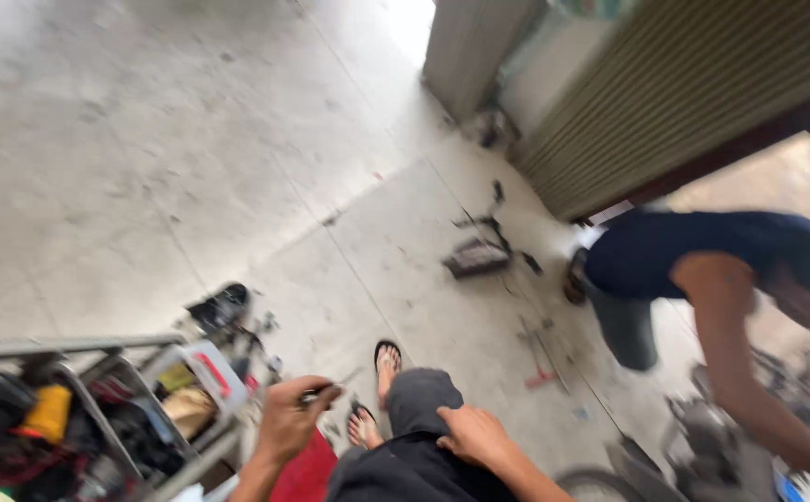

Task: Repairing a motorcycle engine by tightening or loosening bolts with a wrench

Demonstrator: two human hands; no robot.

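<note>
Floor: pale grey concrete (pixel 144 139), scuffed, with seam lines; view blurred. Corrugated metal shutter (pixel 665 102) at upper right beside a grey pillar (pixel 474 46).

Far left: open metal toolbox (pixel 98 409) with tiered trays; holds a yellow item (pixel 49 412), dark tools and a white-and-red box (pixel 208 372). Contents otherwise too blurred to name.

Left hand (pixel 290 418): fingers closed on a small thin tool (pixel 326 390), just right of the toolbox.

Right hand (pixel 473 435): laid flat and loose on the dark-trousered knee (pixel 419 400), holding nothing. Sandalled feet below.

Mid-floor: dark flat part (pixel 475 257), scattered bits. Right: another person (pixel 702 270) in dark blue, bent over, arm reaching down.
</note>
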